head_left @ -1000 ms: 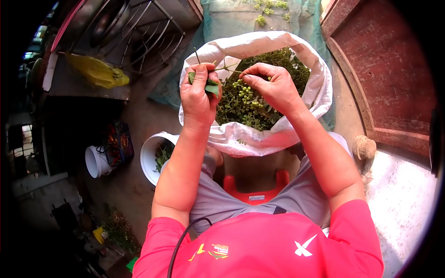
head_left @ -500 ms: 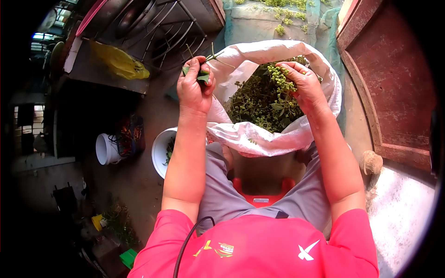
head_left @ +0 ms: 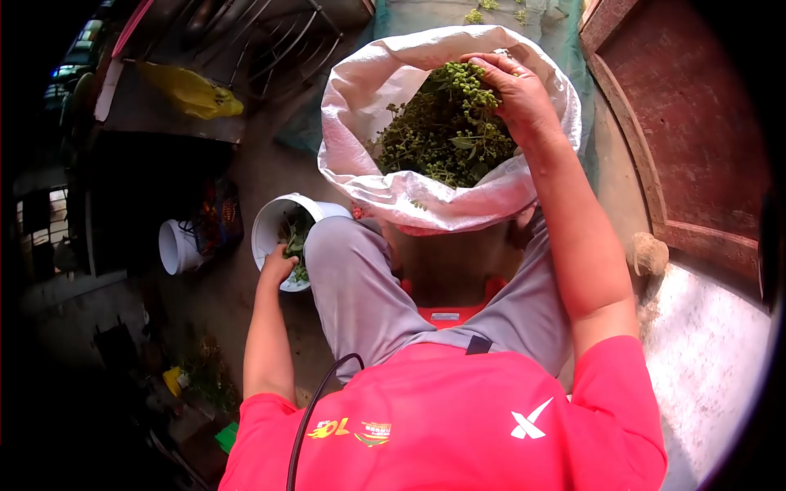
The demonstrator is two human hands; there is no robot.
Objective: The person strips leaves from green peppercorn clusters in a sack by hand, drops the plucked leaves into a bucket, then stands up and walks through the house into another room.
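A cluster of green berries (head_left: pixel 468 82) is pinched in my right hand (head_left: pixel 521 94), just above the open mouth of a white woven sack (head_left: pixel 360 176). Inside the sack lies a heap of green berry sprigs (head_left: pixel 438 147) with thin stems and a few leaves. My left hand (head_left: pixel 281 263) reaches into a white bucket (head_left: pixel 264 225) beside my left knee. Green leaves (head_left: pixel 296 237) lie in that bucket around my fingers. The fingertips are hidden among them, so whether they still grip anything does not show.
A smaller white bucket (head_left: pixel 178 247) rests on the floor to the left. A yellow plastic bag (head_left: pixel 190 92) lies on a ledge by a metal rack (head_left: pixel 282 41). At right stands a reddish wooden door (head_left: pixel 696 123). More berries (head_left: pixel 475 15) are spread on green netting beyond the sack.
My left hand has moved down from beside the sack, with its leaves and stem, into the white bucket. My right hand keeps the berry cluster above the sack. The whole view has shifted slightly.
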